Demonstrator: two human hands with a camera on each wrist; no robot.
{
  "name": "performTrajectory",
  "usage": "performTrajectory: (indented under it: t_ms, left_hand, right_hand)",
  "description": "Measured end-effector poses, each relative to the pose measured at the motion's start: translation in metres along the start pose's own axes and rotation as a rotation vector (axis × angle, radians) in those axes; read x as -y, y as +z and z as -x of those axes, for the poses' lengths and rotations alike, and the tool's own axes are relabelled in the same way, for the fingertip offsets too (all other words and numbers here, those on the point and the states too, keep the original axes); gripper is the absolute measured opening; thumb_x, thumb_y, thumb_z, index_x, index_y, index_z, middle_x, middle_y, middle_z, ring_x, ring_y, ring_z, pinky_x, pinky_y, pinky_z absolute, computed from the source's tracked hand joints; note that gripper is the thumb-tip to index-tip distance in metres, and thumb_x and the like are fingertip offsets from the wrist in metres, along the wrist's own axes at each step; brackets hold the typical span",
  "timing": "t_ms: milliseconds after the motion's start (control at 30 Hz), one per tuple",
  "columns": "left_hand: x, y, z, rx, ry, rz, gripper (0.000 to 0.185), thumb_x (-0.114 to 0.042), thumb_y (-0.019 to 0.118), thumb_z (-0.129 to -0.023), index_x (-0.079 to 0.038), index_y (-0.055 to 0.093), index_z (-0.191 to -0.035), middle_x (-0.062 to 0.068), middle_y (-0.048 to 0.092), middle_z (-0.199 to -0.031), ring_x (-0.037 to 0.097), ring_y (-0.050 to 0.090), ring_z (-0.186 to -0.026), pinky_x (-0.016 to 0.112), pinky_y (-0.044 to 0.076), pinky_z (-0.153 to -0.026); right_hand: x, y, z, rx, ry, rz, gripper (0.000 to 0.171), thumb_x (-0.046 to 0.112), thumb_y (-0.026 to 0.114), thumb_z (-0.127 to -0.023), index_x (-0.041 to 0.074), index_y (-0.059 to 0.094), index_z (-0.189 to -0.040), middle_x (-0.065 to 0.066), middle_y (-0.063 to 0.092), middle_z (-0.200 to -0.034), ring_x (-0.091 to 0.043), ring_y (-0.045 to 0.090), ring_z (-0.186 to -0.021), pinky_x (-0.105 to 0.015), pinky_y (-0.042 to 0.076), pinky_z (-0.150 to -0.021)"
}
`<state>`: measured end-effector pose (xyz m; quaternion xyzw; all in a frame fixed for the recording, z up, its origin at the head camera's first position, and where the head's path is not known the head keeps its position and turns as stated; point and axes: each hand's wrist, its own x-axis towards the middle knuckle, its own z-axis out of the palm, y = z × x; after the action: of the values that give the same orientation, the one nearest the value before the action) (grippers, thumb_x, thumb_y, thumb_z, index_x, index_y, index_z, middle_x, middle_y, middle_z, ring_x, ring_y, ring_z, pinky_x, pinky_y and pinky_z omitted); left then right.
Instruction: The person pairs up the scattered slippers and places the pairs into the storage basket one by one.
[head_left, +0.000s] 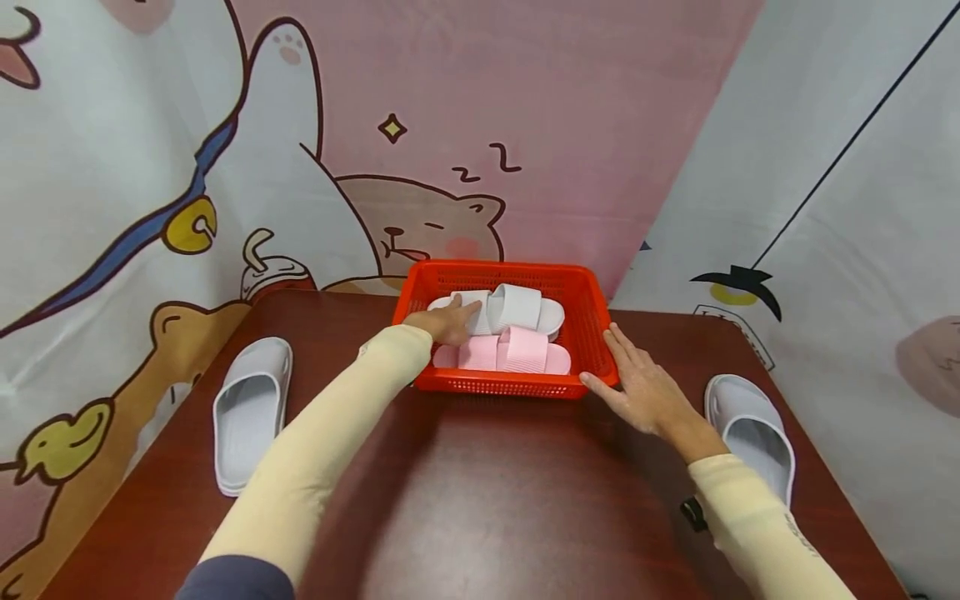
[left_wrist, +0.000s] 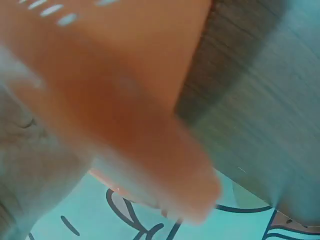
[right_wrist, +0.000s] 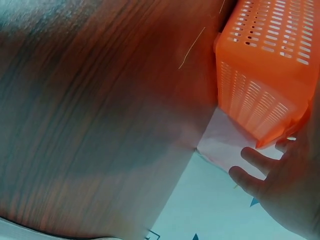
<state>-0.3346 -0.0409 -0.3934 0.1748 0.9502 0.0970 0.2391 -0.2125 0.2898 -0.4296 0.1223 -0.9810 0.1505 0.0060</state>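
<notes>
A red plastic basket point(head_left: 506, 385) stands at the back of the table in the head view. Inside it lie a pair of white slippers point(head_left: 517, 308) at the rear and a pair of pink slippers point(head_left: 527, 352) in front. My left hand point(head_left: 447, 323) reaches over the basket's left side, fingers extended above the left ends of the slippers; whether they touch is unclear. The left wrist view is blurred, with the basket wall point(left_wrist: 150, 45) close up. My right hand point(head_left: 637, 387) is spread beside the basket's right rim, thumb near the front corner. The right wrist view shows those fingers point(right_wrist: 257, 160) by the rim.
A grey slipper point(head_left: 251, 417) lies on the left of the brown table point(head_left: 480, 492), and another grey slipper point(head_left: 750, 425) on the right, beside my right forearm. A small black object point(head_left: 693, 514) sits near that sleeve. Printed cloth point(head_left: 570, 150) hangs behind and around the table.
</notes>
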Motion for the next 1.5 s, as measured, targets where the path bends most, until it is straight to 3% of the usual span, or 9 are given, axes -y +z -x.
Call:
performTrajectory:
  t_ms: [67, 167, 400, 600, 800, 933, 1100, 1333, 1500]
  left_hand:
    - [0.003, -0.001, 0.002, -0.012, -0.004, -0.028, 0.072, -0.026, 0.050, -0.102, -0.026, 0.014, -0.165, 0.014, 0.002, -0.169, 0.038, 0.024, -0.149, 0.059, 0.019, -0.117]
    - [0.007, -0.001, 0.007, -0.044, 0.010, -0.108, 0.068, -0.029, 0.053, -0.103, -0.023, 0.023, -0.164, 0.011, 0.013, -0.169, 0.035, 0.023, -0.150, 0.062, 0.016, -0.116]
    - [0.009, 0.002, 0.017, -0.236, 0.176, -0.213, 0.068, -0.042, 0.053, -0.102, -0.018, 0.029, -0.162, 0.009, 0.038, -0.160, 0.033, 0.036, -0.144, 0.061, 0.024, -0.114]
    - [0.008, 0.011, 0.033, -0.388, 0.227, -0.317, 0.067, -0.056, 0.043, -0.102, -0.017, 0.043, -0.156, 0.008, 0.042, -0.157, 0.033, 0.036, -0.144, 0.056, 0.021, -0.116]
    - [0.008, 0.016, 0.056, -0.435, 0.250, -0.351, 0.065, -0.054, 0.042, -0.102, -0.017, 0.043, -0.155, 0.008, 0.037, -0.160, 0.032, 0.026, -0.149, 0.056, 0.011, -0.119]
    - [0.006, 0.020, 0.072, -0.501, 0.308, -0.376, 0.068, -0.057, 0.041, -0.101, -0.016, 0.043, -0.156, 0.009, 0.040, -0.159, 0.034, 0.028, -0.148, 0.056, 0.016, -0.118]
    - [0.007, 0.026, 0.090, -0.645, 0.414, -0.352, 0.069, -0.056, 0.045, -0.097, -0.015, 0.047, -0.153, 0.008, 0.049, -0.152, 0.032, 0.037, -0.143, 0.054, 0.023, -0.117]
    - [0.036, 0.037, 0.118, -0.809, 0.442, -0.313, 0.066, -0.049, 0.055, -0.093, -0.011, 0.055, -0.146, 0.011, 0.054, -0.147, 0.034, 0.044, -0.137, 0.055, 0.031, -0.112]
    - [0.073, 0.030, 0.139, -0.856, 0.339, -0.246, 0.064, -0.042, 0.059, -0.093, -0.009, 0.053, -0.147, 0.013, 0.051, -0.149, 0.039, 0.041, -0.139, 0.060, 0.031, -0.111]
  right_hand:
    - [0.001, 0.001, 0.000, 0.003, 0.000, 0.002, 0.097, 0.071, 0.039, -0.096, 0.007, 0.012, -0.163, -0.013, 0.008, -0.169, -0.046, 0.024, -0.145, -0.070, 0.025, -0.108]
    - [0.003, 0.001, 0.001, -0.040, -0.025, -0.006, 0.095, 0.070, 0.043, -0.096, 0.005, 0.022, -0.162, -0.015, 0.016, -0.167, -0.044, 0.024, -0.145, -0.069, 0.024, -0.110]
    - [0.006, -0.002, 0.005, -0.238, -0.161, -0.073, 0.073, 0.053, 0.060, -0.096, 0.002, 0.050, -0.148, -0.012, 0.040, -0.158, -0.038, 0.034, -0.143, -0.064, 0.028, -0.110]
    - [0.008, -0.002, 0.007, -0.242, -0.231, -0.054, 0.064, 0.047, 0.057, -0.100, 0.005, 0.053, -0.148, -0.012, 0.041, -0.158, -0.037, 0.031, -0.146, -0.063, 0.027, -0.111]
    - [0.016, 0.001, 0.008, -0.199, -0.222, -0.048, 0.068, 0.049, 0.056, -0.100, 0.005, 0.049, -0.150, -0.013, 0.034, -0.161, -0.038, 0.027, -0.148, -0.062, 0.025, -0.112]
    - [0.014, -0.003, 0.018, -0.183, -0.186, -0.045, 0.069, 0.051, 0.054, -0.100, 0.007, 0.047, -0.152, -0.013, 0.030, -0.163, -0.039, 0.022, -0.149, -0.063, 0.023, -0.113]
    - [-0.003, -0.010, 0.042, -0.237, -0.147, -0.033, 0.064, 0.048, 0.056, -0.100, 0.010, 0.050, -0.150, -0.013, 0.033, -0.162, -0.038, 0.024, -0.149, -0.064, 0.023, -0.113]
    - [-0.033, -0.019, 0.065, -0.272, -0.102, -0.028, 0.062, 0.044, 0.060, -0.100, 0.009, 0.050, -0.150, -0.017, 0.035, -0.160, -0.041, 0.025, -0.148, -0.069, 0.021, -0.110]
    - [-0.062, -0.025, 0.073, -0.290, -0.066, 0.000, 0.064, 0.043, 0.061, -0.100, 0.006, 0.049, -0.150, -0.022, 0.038, -0.157, -0.043, 0.025, -0.147, -0.067, 0.019, -0.112]
